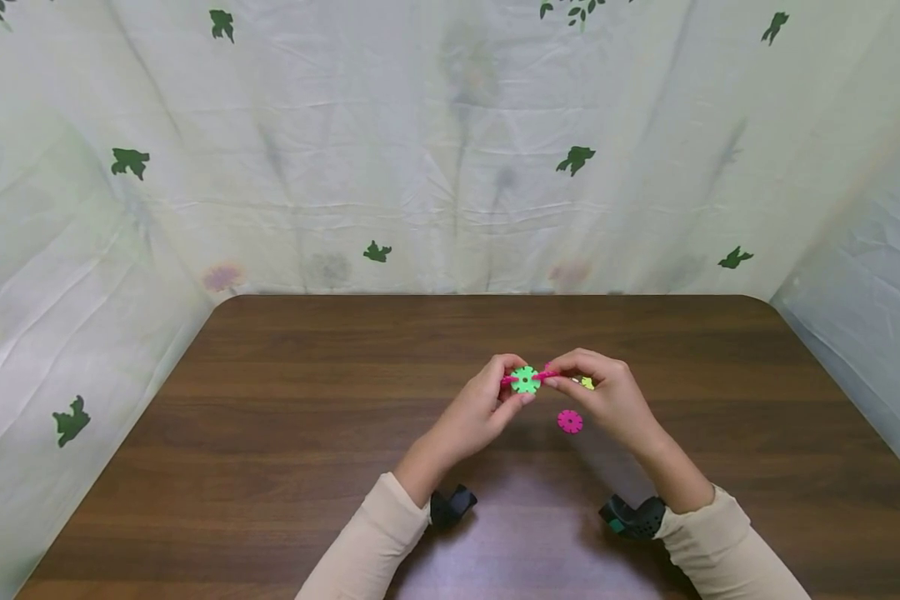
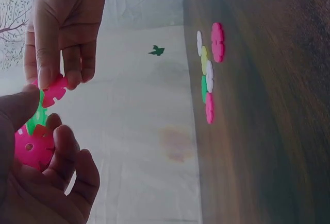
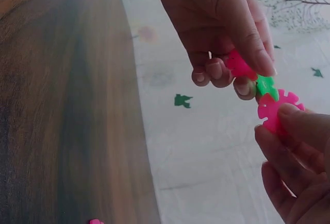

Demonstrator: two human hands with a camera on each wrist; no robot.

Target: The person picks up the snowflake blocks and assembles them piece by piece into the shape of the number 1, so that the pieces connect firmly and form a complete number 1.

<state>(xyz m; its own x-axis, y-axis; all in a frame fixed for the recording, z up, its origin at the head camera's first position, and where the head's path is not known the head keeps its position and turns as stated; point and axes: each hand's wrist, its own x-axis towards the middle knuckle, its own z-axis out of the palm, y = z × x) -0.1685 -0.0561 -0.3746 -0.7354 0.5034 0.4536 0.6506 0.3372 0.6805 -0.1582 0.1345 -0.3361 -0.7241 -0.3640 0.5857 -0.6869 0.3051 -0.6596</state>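
Both hands meet over the table around a small chain of notched plastic discs. At its middle is a green notched disc (image 1: 520, 386), with a pink disc slotted into it on either side. My left hand (image 1: 480, 408) grips the green disc and the first pink disc (image 2: 37, 156) between thumb and fingers. From the other side my right hand (image 1: 611, 393) pinches the second pink disc (image 3: 269, 112) between thumb and fingertips. The pink discs stand crosswise to the green one and show nearly edge-on in the head view.
A loose pink disc (image 1: 570, 422) lies on the brown table (image 1: 307, 433) below the hands. Behind the right hand a yellow disc (image 1: 587, 383) shows partly. The left wrist view has several flat discs in a group, among them a white disc (image 2: 209, 76) and a green disc (image 2: 204, 89). A patterned cloth (image 1: 420, 125) hangs behind the table.
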